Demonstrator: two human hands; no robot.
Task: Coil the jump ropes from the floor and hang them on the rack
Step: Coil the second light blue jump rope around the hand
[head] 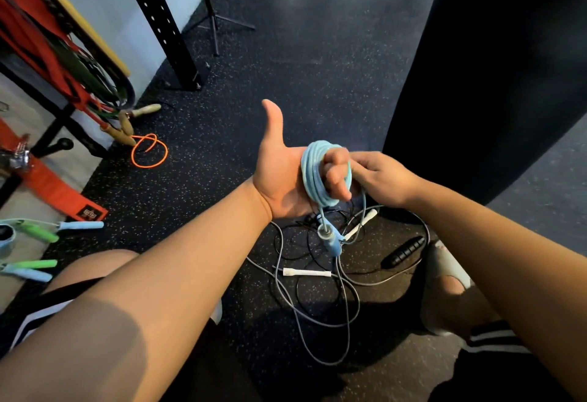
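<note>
Left hand [279, 176] fingers [336, 176] curl through the blue coil [313, 179], right hand [382, 179] pinches it; the dangling handle [330, 241] may snag the floor ropes [287, 293], loosening wraps.

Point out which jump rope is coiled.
The light blue rope, wound around the left hand; the grey rope and black rope lie loose on the floor.

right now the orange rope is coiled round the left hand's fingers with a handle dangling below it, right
No: the head view shows that the light blue rope, not the orange one, is coiled round the fingers of the left hand, with its handle dangling below. The orange rope lies on the floor near the rack.
</note>
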